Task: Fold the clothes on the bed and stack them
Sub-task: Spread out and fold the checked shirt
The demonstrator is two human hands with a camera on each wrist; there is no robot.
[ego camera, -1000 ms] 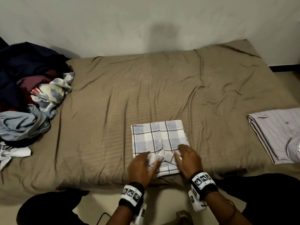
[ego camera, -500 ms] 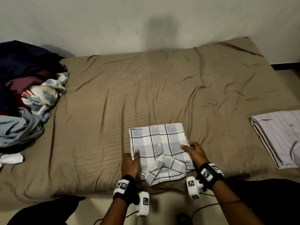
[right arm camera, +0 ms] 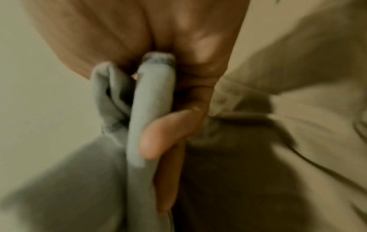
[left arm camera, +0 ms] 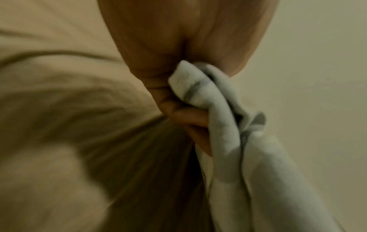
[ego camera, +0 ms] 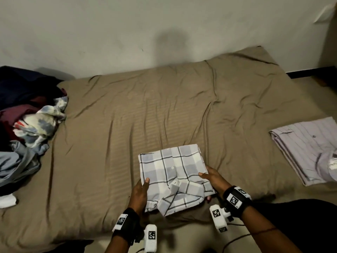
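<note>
Head camera: looks forward and down from near edge of bed [ego camera: 113, 143], wall across top of frame, my forearms entering from bottom. Wide view; unfolded pile [ego camera: 27, 114] at left edge, folded striped shirt [ego camera: 308, 148] at right edge.

Left wrist camera: very close, looks along my left hand [left arm camera: 178, 55] at top centre of frame; blurred.

Right wrist camera: same closeness, my right hand [right arm camera: 158, 39] at top; blurred.

Shared by all three: plaid shirt [ego camera: 173, 172] and tan sheet.
</note>
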